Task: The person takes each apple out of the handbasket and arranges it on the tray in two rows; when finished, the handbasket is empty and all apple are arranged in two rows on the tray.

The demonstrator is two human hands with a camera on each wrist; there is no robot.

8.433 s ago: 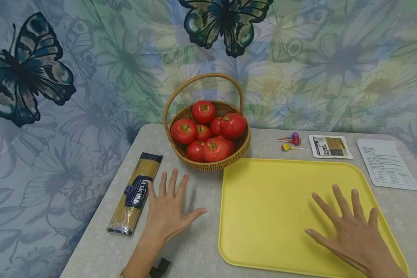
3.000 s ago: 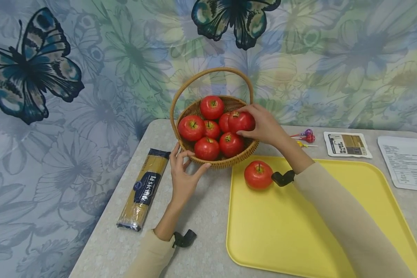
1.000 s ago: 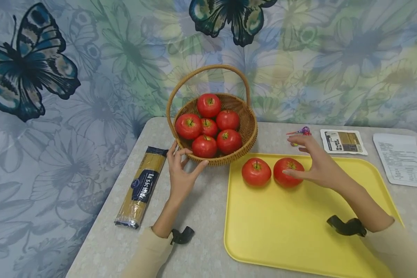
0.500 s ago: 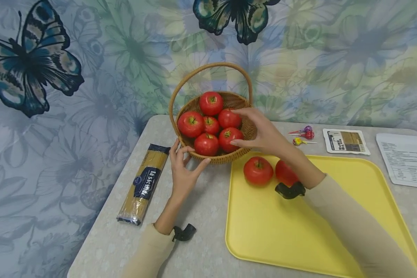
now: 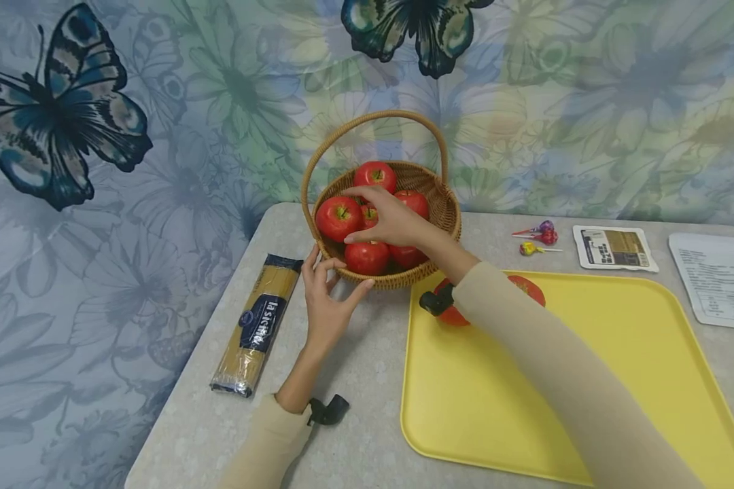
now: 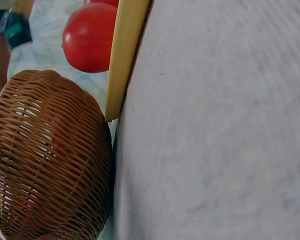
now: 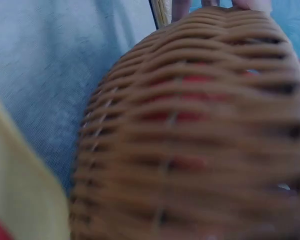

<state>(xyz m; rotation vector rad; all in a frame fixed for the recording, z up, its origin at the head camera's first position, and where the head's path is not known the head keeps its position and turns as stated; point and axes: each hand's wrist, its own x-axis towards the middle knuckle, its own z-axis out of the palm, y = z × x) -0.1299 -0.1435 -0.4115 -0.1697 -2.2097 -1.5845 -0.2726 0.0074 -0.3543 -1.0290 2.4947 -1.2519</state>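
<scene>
A wicker basket [image 5: 404,278] with a tall handle holds several red apples [image 5: 374,176]. My left hand [image 5: 327,309] grips the basket's near left rim, fingers bent at the edge and thumb against the front. Over the basket, my right hand [image 5: 391,217] reaches in with fingers and thumb spread beside the leftmost apple [image 5: 338,219]. The fingertips are right at its side. Two more apples [image 5: 455,316] lie on the yellow tray [image 5: 495,421], partly hidden by my right forearm. The basket's woven side [image 7: 190,130] fills much of the right wrist view.
A pack of spaghetti [image 5: 259,322] lies left of my left hand. Behind the tray are several lollipops [image 5: 541,234], a flat white-and-brown pouch [image 5: 614,248] and a white printed packet [image 5: 715,278]. A butterfly-patterned cloth [image 5: 220,102] hangs behind the table.
Earlier, my right hand moved a second apple from the basket to the tray and let go. It has since returned over the basket and shifted left across it. My left hand stays at the rim.
</scene>
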